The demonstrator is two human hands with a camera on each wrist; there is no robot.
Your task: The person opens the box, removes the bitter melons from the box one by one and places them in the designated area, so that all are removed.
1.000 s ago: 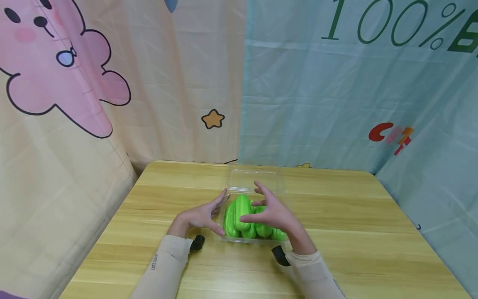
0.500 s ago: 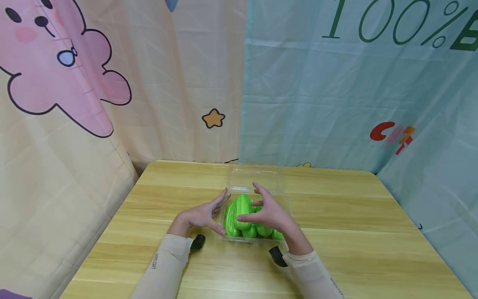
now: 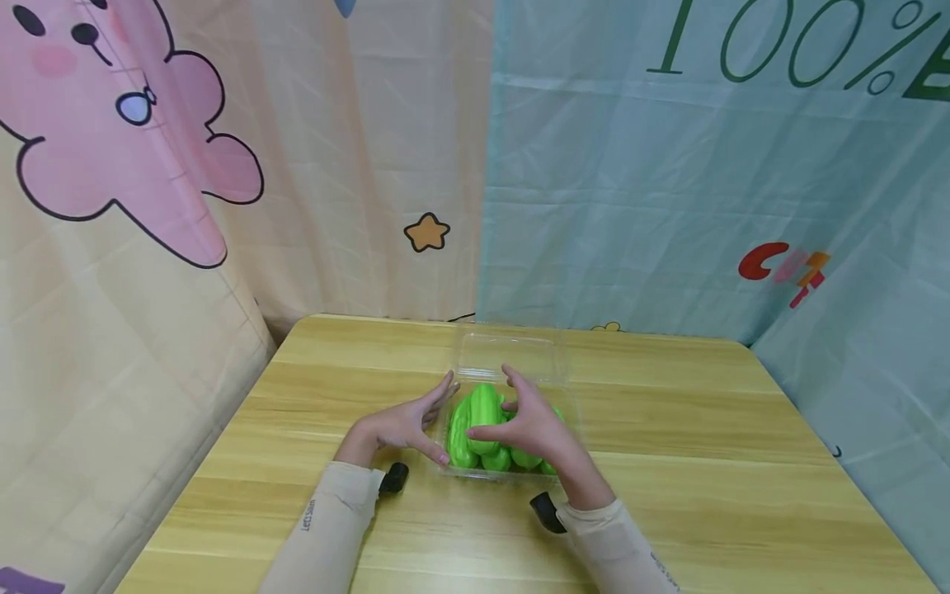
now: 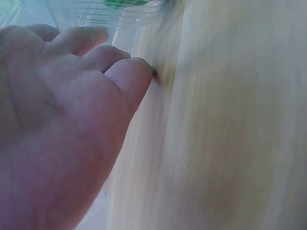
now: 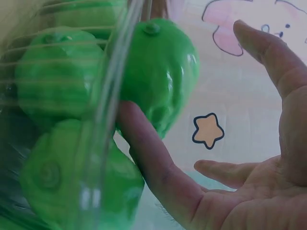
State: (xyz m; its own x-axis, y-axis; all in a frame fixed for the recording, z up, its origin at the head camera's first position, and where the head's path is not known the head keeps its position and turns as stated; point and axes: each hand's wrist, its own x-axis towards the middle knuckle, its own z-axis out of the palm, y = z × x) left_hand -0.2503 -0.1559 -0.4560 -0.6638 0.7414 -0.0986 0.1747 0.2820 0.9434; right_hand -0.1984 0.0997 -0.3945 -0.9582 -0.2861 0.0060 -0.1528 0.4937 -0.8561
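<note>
Several bright green, long, ribbed vegetables point(image 3: 484, 417), which look like bitter melons, lie heaped in a clear plastic box point(image 3: 490, 477). One rests on top of the others and rises above the rim in the right wrist view. My left hand point(image 3: 406, 425) stands at the box's left side, fingers stretched, its thumb by the front left corner; contact cannot be told. Over the right part of the heap hovers my right hand point(image 3: 534, 422), spread wide, and it hides some of the vegetables. In the right wrist view one finger point(image 5: 158, 167) overlaps the top vegetable point(image 5: 163, 72); nothing is gripped.
The box's clear lid point(image 3: 508, 353) lies folded back towards the far edge of the wooden table point(image 3: 668, 462). Printed curtains point(image 3: 631, 181) hang behind and at both sides. A black wrist camera point(image 3: 547, 512) sits under the right wrist, another point(image 3: 394, 478) at the left.
My right hand has shifted slightly left over the heap. The left hand and the box stay nearly where they were; the head view has tilted a little.
</note>
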